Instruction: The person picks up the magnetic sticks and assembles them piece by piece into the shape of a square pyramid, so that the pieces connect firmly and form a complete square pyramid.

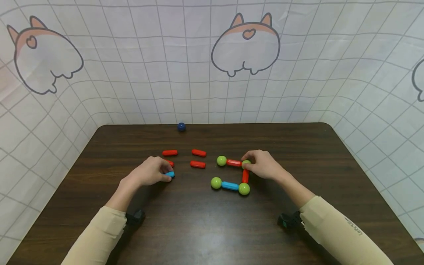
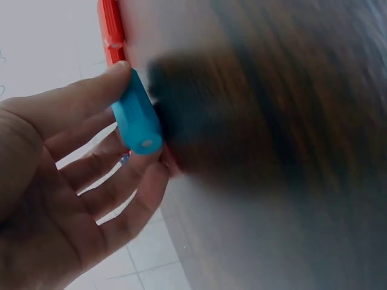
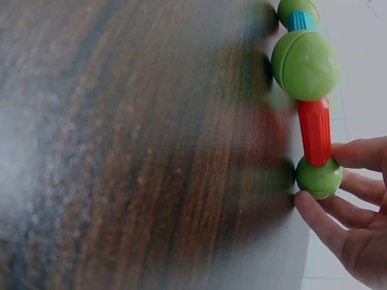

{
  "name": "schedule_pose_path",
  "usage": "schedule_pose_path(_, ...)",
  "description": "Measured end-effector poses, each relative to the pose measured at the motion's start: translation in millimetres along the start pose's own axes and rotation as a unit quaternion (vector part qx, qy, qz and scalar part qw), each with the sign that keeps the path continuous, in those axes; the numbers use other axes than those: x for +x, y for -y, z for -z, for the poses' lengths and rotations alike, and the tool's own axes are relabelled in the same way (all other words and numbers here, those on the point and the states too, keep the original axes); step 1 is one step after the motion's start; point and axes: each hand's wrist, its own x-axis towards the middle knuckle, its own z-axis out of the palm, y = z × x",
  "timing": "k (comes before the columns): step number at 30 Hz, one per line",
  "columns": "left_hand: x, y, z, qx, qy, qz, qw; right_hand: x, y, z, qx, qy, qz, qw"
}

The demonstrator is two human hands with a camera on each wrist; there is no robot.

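Two pinches — fingers partly curled.
Left hand (image 1: pixel 150 171) holds a blue rod (image 2: pixel 136 112); right hand (image 1: pixel 262 165) — a green ball (image 3: pixel 318 180) touching a red rod (image 3: pixel 314 130).

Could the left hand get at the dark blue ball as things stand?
Probably yes: the left hand could likely pass over the low red rods toward the dark blue ball, though it pinches a blue rod and may need to release that first.

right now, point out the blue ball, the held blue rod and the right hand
blue ball (image 1: pixel 181 127): head view, middle of its front
held blue rod (image 2: pixel 137 113): left wrist view, its side, mid-length
right hand (image 1: pixel 264 165): head view, back of the hand
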Motion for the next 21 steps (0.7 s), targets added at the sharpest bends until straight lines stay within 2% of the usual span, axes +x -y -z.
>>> schedule_pose_path(4, 2.6, -6.6, -3.4, -0.025, -0.015, -0.006, 0.9995, -0.2, -0.5, 0.5, 0.002, 0.003, -0.002, 1.0000)
schedule_pose_path(10, 11.3, -19.0, -9.6, -0.089, -0.026, -0.001, 0.9957, -1.2, 0.2, 0.6, 0.004, 0.006, -0.002, 1.0000)
schedule_pose_path(17, 23.6, -37.4, -17.8, -0.173, -0.025, 0.013, 0.9846, -1.6, 2.1, -0.6, 0.005, 0.003, 0.001, 1.0000)
schedule_pose_path(21, 30.4, -48.2, -22.4, -0.204, -0.018, 0.020, 0.9785, -1.7, 2.8, -0.1, 0.004, 0.001, 0.002, 1.0000)
